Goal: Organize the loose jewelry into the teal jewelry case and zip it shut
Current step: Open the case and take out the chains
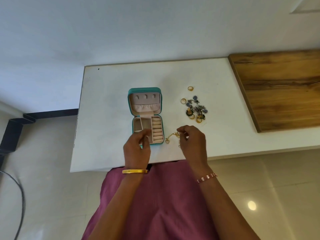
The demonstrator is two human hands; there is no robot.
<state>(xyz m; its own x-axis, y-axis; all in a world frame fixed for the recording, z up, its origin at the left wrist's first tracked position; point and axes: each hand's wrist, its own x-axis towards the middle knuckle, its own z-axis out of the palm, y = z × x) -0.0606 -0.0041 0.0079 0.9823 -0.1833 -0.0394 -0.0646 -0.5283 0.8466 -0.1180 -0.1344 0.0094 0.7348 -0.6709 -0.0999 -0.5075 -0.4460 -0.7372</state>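
Observation:
The teal jewelry case [145,90] lies open on the white table [107,94], lid back, pink compartments and ring rolls showing. My left hand [136,149] hovers over the case's near left corner with fingers loosely curled, holding nothing that I can see. My right hand [193,142] is just right of the case and pinches a thin gold chain [171,136] that trails onto the table. A pile of loose earrings and rings [195,110] lies further back to the right, with single gold rings [190,88] beyond it.
A wooden board [280,87] covers the table's right end. The table's near edge runs just below my hands. A dark cable [20,193] curves over the tiled floor at the left.

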